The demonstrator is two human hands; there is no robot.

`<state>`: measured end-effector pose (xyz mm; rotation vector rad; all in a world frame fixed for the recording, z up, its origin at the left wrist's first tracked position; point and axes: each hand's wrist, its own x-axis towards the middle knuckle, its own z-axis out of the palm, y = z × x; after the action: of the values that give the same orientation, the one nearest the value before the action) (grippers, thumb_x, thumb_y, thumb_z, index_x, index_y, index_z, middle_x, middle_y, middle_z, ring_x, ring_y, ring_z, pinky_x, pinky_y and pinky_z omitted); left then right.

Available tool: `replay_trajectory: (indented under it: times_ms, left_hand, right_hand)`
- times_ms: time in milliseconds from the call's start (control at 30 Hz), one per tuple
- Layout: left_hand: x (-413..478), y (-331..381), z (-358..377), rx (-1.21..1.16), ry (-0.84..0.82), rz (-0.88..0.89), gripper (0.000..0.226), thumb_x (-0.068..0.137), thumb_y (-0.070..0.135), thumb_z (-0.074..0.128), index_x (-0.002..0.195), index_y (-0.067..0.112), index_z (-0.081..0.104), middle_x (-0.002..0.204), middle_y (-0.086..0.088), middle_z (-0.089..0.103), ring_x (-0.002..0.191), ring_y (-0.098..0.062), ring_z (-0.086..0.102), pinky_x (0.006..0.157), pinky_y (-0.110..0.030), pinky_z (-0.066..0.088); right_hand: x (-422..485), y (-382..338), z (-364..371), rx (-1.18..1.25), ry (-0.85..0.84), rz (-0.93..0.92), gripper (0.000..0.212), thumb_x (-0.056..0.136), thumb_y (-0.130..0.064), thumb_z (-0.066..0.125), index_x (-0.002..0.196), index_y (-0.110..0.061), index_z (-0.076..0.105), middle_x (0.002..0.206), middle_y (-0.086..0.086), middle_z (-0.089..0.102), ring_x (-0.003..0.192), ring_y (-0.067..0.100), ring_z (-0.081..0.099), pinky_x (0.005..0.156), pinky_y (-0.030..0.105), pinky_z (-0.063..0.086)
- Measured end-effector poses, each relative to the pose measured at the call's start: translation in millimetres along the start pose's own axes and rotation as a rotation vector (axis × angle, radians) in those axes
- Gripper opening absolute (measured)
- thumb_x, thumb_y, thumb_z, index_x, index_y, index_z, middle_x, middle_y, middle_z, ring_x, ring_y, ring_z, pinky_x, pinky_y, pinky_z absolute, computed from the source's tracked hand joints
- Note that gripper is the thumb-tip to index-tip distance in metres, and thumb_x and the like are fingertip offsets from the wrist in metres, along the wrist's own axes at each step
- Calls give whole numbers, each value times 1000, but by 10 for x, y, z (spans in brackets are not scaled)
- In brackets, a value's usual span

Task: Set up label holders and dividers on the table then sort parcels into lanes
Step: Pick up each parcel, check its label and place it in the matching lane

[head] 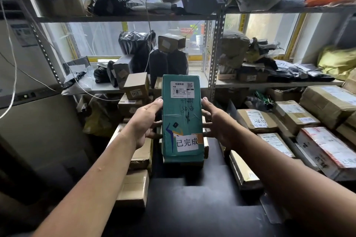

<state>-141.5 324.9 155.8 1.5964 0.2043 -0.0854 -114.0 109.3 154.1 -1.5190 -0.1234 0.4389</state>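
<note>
Parcel point(182, 117), teal, upright between my hands over far end of black counter point(202, 208). My left hand point(144, 125) grips left edge, my right hand point(219, 125) grips right edge; thumbs on front, fingers behind. White shipping label point(182, 89) at top reads 中通快递, QR code beside it. White sticker point(187, 143) low on front reads 已完成. Handwritten marker characters mid-face, unreadable.

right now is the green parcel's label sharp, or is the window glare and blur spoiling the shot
Head view: the green parcel and its white label are sharp, though fine print is too small to read; the windows glare hazy white; the yellow bag at the right edge smears; the black table sits in shadow.
</note>
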Motion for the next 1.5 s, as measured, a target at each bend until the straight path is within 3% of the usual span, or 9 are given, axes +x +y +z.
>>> replay_trajectory:
  times_ms: [100,267,500,900,1067,1133,1233,1333,1500]
  left_hand:
    - [71,-61,120,-1,-17,-28,40,98,56,46,134,42,57,128,13,65,114,-26,61,95,-59,49]
    - [135,-217,413,-28,-88,-92,37,101,50,44,136,42,55,131,12,63,114,-28,61,73,-45,58]
    - [293,-406,883,-37,-149,-158,38,99,51,48,135,44,55,128,15,65,111,-28,64,85,-52,57]
    - [521,-477,2191,66,-226,-209,26,98,53,48,117,47,65,127,13,65,114,-31,60,72,-48,60]
    - [631,-404,2934,76,-185,-211,27,100,50,47,118,45,66,125,15,67,110,-29,64,71,-46,60]
    - [663,-361,3250,84,-173,-201,27,101,48,45,118,47,66,125,16,66,108,-27,65,72,-44,60]
    - [693,-264,3710,93,-154,-187,28,103,47,41,118,46,65,126,16,65,107,-26,64,71,-43,60]
    - [706,-186,4103,61,-137,-185,28,104,44,40,112,44,67,122,13,66,106,-26,63,69,-42,59]
    - [741,-107,4621,-6,-171,-177,28,106,40,37,115,41,64,123,16,66,101,-19,64,71,-41,54]
  right_hand:
    - [-76,42,-142,-8,49,12,40,102,-60,32,103,-48,69,129,-7,63,111,27,65,87,46,57]
    - [-195,218,-406,-45,108,57,40,103,-60,30,117,-45,64,129,-8,63,103,23,65,69,33,54]
    - [-296,444,-853,-9,202,123,35,102,-61,31,123,-51,57,133,-9,61,114,30,64,98,51,52]
    - [-583,765,-2066,59,310,151,42,104,-56,31,118,-34,63,119,-3,70,104,25,64,78,39,54]
    - [-589,802,-2866,102,260,139,39,104,-55,30,114,-38,65,114,-10,73,114,31,63,96,49,52]
    - [-610,775,-3181,111,239,134,40,104,-57,30,112,-40,65,116,-11,72,110,28,64,88,45,54]
    - [-636,714,-3621,101,247,132,44,104,-58,29,120,-36,64,127,-6,69,106,24,64,75,37,50]
    - [-687,616,-4009,63,243,109,47,104,-59,28,127,-35,61,133,-5,65,116,24,59,88,41,46]
    - [-777,391,-4504,-27,260,70,52,106,-55,22,136,-31,56,114,-16,69,101,19,64,80,37,48]
